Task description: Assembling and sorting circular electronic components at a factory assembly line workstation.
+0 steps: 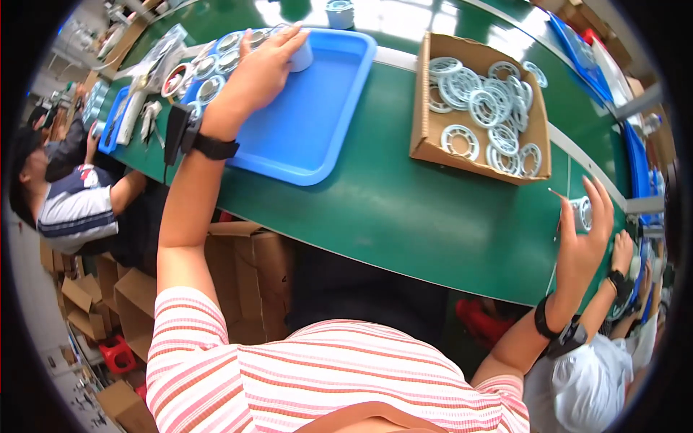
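My left hand (261,71) reaches over the far left part of a blue tray (307,173). Its fingers close over a light-blue cylindrical part (302,56), partly hidden beneath them. Just left of that hand, several light-blue ring-shaped parts (209,89) with metallic centres sit at the tray's left side. My right hand (586,242) is at the far right of the green table, thumb and fingers spread apart. Between and behind them shows a pale-blue round part (582,213) with thin reddish leads; no grip on it can be made out.
A cardboard box (417,119) of pale-blue plastic rings stands right of the tray. Another cylindrical part (340,13) is at the back. A person (79,198) sits at left; another person's hand (621,252) is close to my right hand. Cardboard boxes (245,281) lie below the table edge.
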A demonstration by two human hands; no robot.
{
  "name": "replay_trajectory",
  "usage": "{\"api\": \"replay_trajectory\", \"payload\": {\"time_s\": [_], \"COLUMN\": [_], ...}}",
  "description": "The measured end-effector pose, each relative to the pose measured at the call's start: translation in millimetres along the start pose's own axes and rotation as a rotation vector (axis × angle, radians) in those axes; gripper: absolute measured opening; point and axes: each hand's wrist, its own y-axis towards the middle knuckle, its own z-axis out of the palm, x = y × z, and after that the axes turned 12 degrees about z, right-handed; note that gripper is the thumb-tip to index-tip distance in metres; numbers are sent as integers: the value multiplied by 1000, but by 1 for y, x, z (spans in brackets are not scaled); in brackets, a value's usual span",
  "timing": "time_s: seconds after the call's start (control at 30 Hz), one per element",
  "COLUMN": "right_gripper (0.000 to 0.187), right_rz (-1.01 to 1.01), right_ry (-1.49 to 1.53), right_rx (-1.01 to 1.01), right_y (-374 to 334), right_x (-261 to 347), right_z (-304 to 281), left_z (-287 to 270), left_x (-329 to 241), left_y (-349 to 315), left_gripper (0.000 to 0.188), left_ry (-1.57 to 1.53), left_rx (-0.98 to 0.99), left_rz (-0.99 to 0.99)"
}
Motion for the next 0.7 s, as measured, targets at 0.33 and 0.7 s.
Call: {"api": "replay_trajectory", "payload": {"time_s": [0.33,0.7], "right_gripper": [13,17], "right_rz": [-411,-345], "right_ry": [36,237], "right_rx": [518,446], "right_y": [70,56], "right_x": [82,96], "right_z": [110,33], "left_z": [-61,-52], "left_x": [-41,-54], "left_y": [28,12], "left_gripper": [63,58], "left_ry": [-553,-528], "left_rx": [228,98], "left_rz": [-61,-174]}}
